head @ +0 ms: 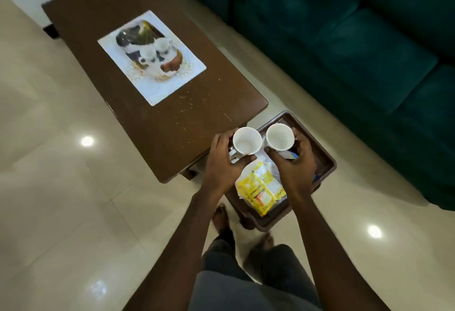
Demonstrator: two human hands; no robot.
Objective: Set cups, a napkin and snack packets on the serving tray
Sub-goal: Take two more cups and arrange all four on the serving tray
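Brown coffee table point(152, 69) fills the upper left of the head view. A printed placemat point(151, 58) lies near the table's far half, its print showing two cups and some food.

Left hand point(222, 162) is wrapped around a white cup point(247, 141): thumb on the cup's left side, fingers curled under and around its near side, closed on it. Cup is upright and looks empty, with its handle pointing down-left under the hand. It sits over the near right corner of the table, right at the tray's left edge; whether it rests on anything can't be told.

Right hand point(294, 162) grips a second white cup point(280, 137) the same way, fingers closed around its right and near sides. Cup is upright, looks empty, over the far part of the brown serving tray point(325, 160). The two cups are just beside each other, not touching.

On the tray, between and below the hands: yellow snack packets point(258, 191) toward the near edge, plus something white and crumpled under them, possibly the napkin, can't confirm. A bit of blue shows by the right hand, unidentifiable.

Green sofa point(357, 39) along the right side. Pale tiled floor point(61, 199) below.
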